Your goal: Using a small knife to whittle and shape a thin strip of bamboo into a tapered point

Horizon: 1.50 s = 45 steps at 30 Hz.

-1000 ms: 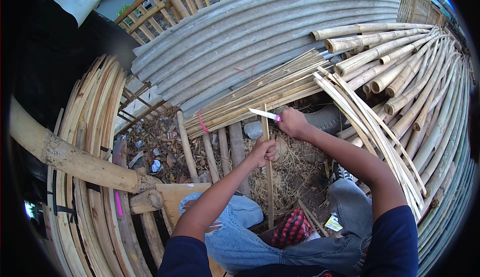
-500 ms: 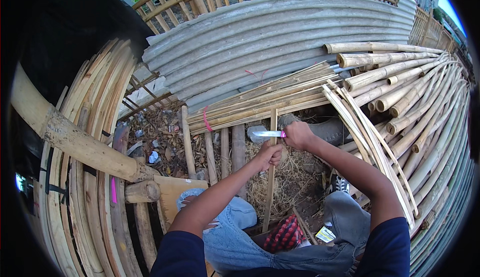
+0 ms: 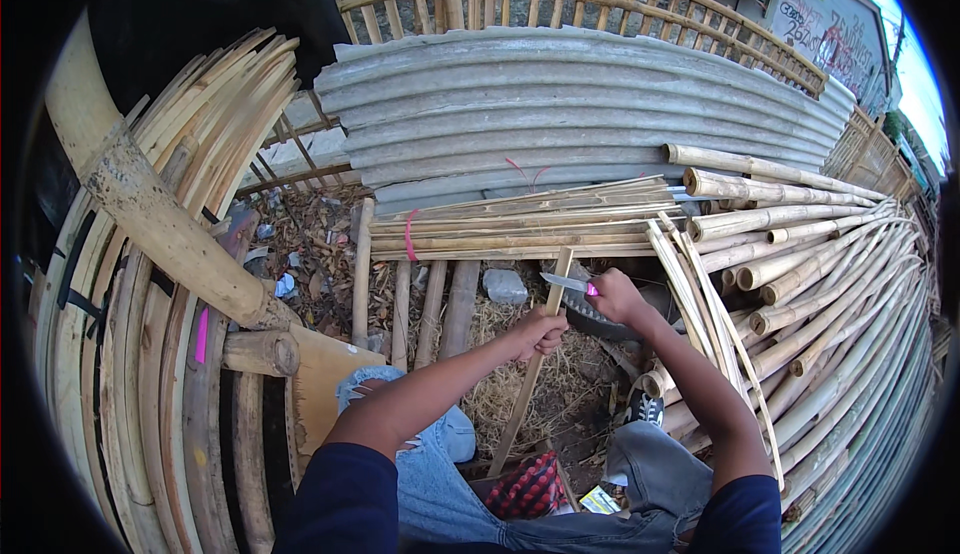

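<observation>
While left hand (image 3: pixel 540 332) grips bamboo strip (image 3: pixel 528 374) | right hand (image 3: pixel 617 297) grips knife (image 3: pixel 565 283)

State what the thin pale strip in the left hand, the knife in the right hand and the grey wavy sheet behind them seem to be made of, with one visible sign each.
Thin pale strip: likely split bamboo, matt tan like the surrounding poles. Small knife: shiny metal-looking blade, pink handle, perhaps plastic. Grey wavy sheet: corrugated roofing, dull and weathered; metal or fibre cement, unclear.
</observation>
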{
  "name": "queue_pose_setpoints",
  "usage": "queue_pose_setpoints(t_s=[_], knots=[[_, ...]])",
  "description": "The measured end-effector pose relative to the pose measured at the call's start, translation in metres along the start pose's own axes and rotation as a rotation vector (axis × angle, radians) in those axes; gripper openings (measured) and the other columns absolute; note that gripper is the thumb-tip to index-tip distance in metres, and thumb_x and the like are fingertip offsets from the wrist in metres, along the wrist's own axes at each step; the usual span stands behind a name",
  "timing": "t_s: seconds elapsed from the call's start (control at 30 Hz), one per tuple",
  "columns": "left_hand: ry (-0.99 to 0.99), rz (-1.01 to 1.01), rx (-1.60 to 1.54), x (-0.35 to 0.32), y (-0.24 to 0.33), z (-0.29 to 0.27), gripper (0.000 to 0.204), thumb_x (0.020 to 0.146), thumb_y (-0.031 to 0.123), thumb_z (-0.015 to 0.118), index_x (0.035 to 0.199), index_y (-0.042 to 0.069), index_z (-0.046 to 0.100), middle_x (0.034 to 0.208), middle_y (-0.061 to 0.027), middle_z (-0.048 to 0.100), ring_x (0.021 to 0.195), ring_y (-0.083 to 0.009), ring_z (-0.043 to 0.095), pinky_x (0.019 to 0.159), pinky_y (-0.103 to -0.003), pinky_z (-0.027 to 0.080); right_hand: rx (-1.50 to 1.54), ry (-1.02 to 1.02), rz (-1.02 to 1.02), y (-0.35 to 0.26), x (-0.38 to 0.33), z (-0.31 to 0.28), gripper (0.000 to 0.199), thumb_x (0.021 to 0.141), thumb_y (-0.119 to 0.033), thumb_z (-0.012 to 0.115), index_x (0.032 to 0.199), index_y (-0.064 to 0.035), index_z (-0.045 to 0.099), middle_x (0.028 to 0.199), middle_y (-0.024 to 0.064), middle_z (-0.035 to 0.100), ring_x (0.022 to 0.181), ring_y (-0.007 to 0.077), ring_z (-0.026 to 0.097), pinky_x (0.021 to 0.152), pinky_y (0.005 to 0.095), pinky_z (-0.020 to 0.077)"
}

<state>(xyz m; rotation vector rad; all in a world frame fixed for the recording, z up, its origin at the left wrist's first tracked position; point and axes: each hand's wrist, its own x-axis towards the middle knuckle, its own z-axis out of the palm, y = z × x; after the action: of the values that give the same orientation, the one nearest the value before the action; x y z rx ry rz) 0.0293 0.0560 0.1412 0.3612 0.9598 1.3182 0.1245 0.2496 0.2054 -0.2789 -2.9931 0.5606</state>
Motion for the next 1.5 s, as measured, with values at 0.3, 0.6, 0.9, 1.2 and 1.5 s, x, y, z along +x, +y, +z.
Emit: queue_pose_setpoints(t_s=[0.3, 0.6, 0.9, 1.2, 1.5], knots=[[0.002, 0.023, -0.063, -0.003, 0.005, -0.006, 0.021, 0.089, 0.009, 0.053, 0.073, 0.014, 0.041, 0.048, 0.0070, 0.028, 0.035, -0.0040, 0.025, 0.034, -0.023, 0.017, 0.079, 0.125, 0.116, -0.021, 0.014, 0.029, 0.025, 0.078, -0.021, 0.054, 0.072, 0.0022, 0.061, 0.069, 0.0280, 0.059, 0.072, 0.0452, 0.060, 0.068, 0.0515, 0.0484], [-0.026, 0.005, -0.048, -0.004, 0.007, -0.005, 0.026, 0.090, 0.007, 0.050, 0.068, 0.014, 0.038, 0.046, 0.0065, 0.024, 0.034, -0.0049, 0.023, 0.032, -0.023, 0.017, 0.225, 0.311, 0.171, -0.012, 0.012, 0.007, 0.026, 0.078, -0.022, 0.054, 0.074, 0.0038, 0.060, 0.068, 0.0283, 0.057, 0.072, 0.0449, 0.061, 0.066, 0.0500, 0.0489], [-0.058, -0.012, -0.066, 0.000, 0.007, -0.007, 0.024, 0.088, 0.006, 0.052, 0.070, 0.015, 0.038, 0.048, 0.0067, 0.024, 0.034, -0.0044, 0.023, 0.032, -0.023, 0.016, 0.038, 0.235, 0.183, -0.021, 0.016, 0.017, 0.022, 0.076, -0.022, 0.057, 0.067, -0.0016, 0.061, 0.066, 0.0248, 0.059, 0.067, 0.0433, 0.061, 0.065, 0.0499, 0.0500], [0.005, -0.031, -0.043, -0.003, 0.010, -0.007, 0.019, 0.087, 0.005, 0.052, 0.077, 0.016, 0.040, 0.049, 0.0075, 0.024, 0.036, -0.0045, 0.022, 0.036, -0.024, 0.016, -0.068, 0.161, 0.144, -0.039, 0.011, 0.030, 0.023, 0.076, -0.023, 0.056, 0.069, -0.0039, 0.065, 0.067, 0.0226, 0.062, 0.067, 0.0405, 0.063, 0.064, 0.0486, 0.0521], [0.020, 0.000, 0.014, 0.001, 0.012, -0.011, 0.022, 0.089, 0.010, 0.051, 0.072, 0.016, 0.038, 0.049, 0.0076, 0.024, 0.037, -0.0046, 0.022, 0.037, -0.023, 0.018, -0.283, 0.090, 0.055, -0.043, 0.000, 0.031, 0.024, 0.073, -0.024, 0.059, 0.068, -0.0019, 0.065, 0.070, 0.0221, 0.064, 0.068, 0.0387, 0.065, 0.063, 0.0458, 0.0540]])
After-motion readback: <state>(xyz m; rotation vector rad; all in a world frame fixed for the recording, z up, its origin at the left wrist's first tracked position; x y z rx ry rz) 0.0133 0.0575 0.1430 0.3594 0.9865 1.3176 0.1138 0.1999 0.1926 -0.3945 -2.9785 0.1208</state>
